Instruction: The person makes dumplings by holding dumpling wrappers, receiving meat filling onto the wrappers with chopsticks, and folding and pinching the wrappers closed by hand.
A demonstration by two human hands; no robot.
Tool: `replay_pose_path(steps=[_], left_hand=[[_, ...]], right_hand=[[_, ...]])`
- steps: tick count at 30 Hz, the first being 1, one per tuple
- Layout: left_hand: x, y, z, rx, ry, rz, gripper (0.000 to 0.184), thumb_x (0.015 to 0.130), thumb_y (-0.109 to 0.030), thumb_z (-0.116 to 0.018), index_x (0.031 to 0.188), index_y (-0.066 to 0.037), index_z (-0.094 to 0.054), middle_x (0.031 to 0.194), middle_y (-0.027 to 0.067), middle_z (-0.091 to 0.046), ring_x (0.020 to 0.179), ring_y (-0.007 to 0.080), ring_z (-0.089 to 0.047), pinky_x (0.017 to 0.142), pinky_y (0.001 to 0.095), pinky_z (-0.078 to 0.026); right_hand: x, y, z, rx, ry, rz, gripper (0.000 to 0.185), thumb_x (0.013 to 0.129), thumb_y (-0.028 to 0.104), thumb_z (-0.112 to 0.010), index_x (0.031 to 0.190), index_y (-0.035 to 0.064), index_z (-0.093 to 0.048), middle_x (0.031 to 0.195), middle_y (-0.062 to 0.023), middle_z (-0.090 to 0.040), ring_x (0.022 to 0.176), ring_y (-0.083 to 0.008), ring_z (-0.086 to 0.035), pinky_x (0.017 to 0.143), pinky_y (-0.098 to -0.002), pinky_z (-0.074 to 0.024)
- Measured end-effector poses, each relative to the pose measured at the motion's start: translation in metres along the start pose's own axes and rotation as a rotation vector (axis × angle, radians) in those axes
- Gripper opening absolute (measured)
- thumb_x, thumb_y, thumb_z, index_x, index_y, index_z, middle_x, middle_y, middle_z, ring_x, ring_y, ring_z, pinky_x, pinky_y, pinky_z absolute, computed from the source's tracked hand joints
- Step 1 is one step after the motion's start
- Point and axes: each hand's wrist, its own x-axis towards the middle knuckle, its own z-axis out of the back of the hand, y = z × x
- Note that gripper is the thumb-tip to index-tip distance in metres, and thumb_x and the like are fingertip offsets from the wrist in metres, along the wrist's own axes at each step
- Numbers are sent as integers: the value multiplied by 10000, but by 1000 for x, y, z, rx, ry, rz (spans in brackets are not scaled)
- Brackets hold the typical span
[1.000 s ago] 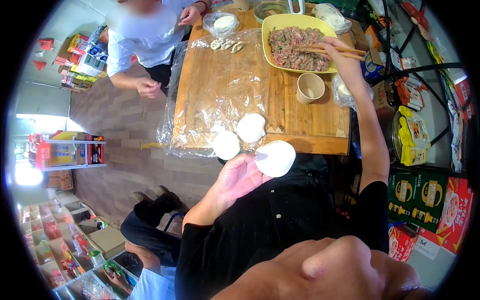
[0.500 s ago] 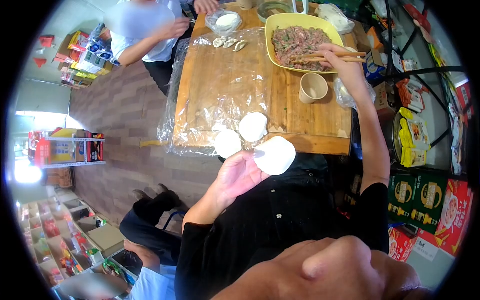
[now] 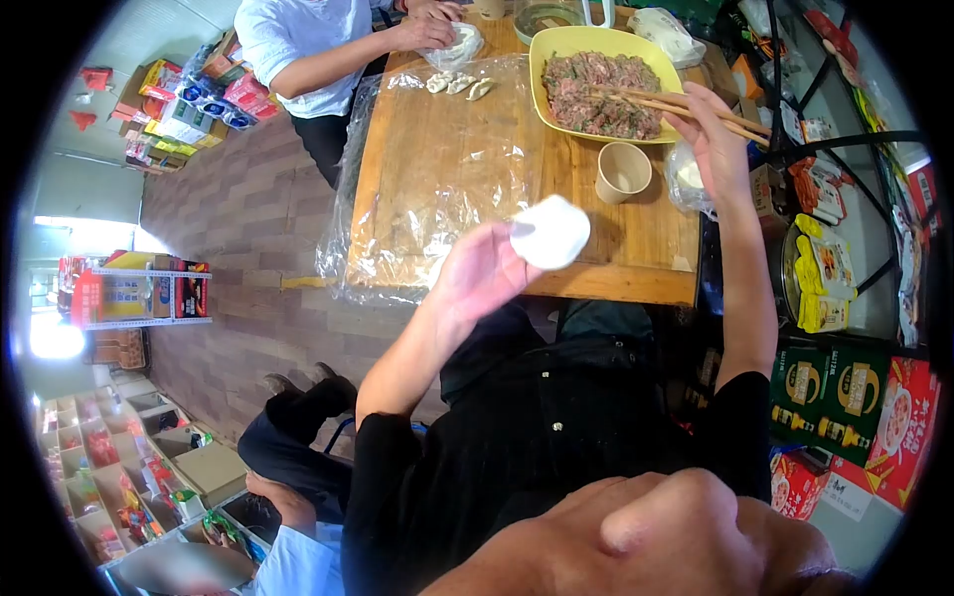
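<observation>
My left hand (image 3: 482,273) holds a round white dumpling wrapper (image 3: 553,234) by its edge, above the near edge of the table. In my right hand (image 3: 715,144) is a pair of wooden chopsticks (image 3: 743,119), their tips in the minced meat filling (image 3: 601,91). Green bits show in the filling, which lies in a yellow bowl (image 3: 538,50) at the table's far right. Two other wrappers lying on the table are now mostly hidden behind my left hand. Several folded dumplings (image 3: 458,83) rest on the clear plastic sheet (image 3: 437,164) farther off.
A paper cup (image 3: 623,174) stands before the bowl on the wooden table (image 3: 636,243). Beside it is a plastic bag (image 3: 688,177) with something pale inside. Across the table, a person's hands (image 3: 427,30) touch a bag of white dough (image 3: 457,45). Another person sits at lower left.
My left hand has moved forward over the table with the wrapper. My right hand has shifted slightly right, tilting the chopsticks. The person opposite has brought both hands to the dough bag.
</observation>
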Motion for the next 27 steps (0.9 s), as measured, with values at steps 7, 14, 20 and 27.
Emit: replay_pose_path(steps=[7,14,20,27], left_hand=[[22,-11,-20,-130,175,15,484,939,-180,-422,1317,117,-373,1283,218,-536,1189,302,-542,1043,418,-427],[-5,3,-22,-153,167,56,586,1021,-374,-309,1328,121,-370,1322,237,-506,1230,316,-512,1052,436,-410],[-20,11,-24,-130,49,45,571,1021,-364,-325,1322,118,-378,1328,238,-502,1230,322,-510,1047,434,-412],[-24,16,-21,-137,100,23,510,1002,-334,-395,1297,82,-420,1349,214,-492,1261,328,-474,1078,452,-368]], right_hand=[[-62,46,-8,7,219,-67,295,967,110,-495,1231,-24,-494,1085,-217,-631,975,-243,-647,849,-321,-553],[-77,61,-10,-196,442,-46,406,918,144,-560,1288,8,-465,1027,-196,-656,972,-273,-658,824,-332,-540],[-77,71,-1,-237,523,42,428,897,160,-567,1287,13,-468,962,-210,-668,953,-307,-663,811,-376,-541],[-85,63,-1,-26,528,-8,385,912,206,-572,1239,12,-510,979,-216,-641,865,-261,-651,729,-346,-542]])
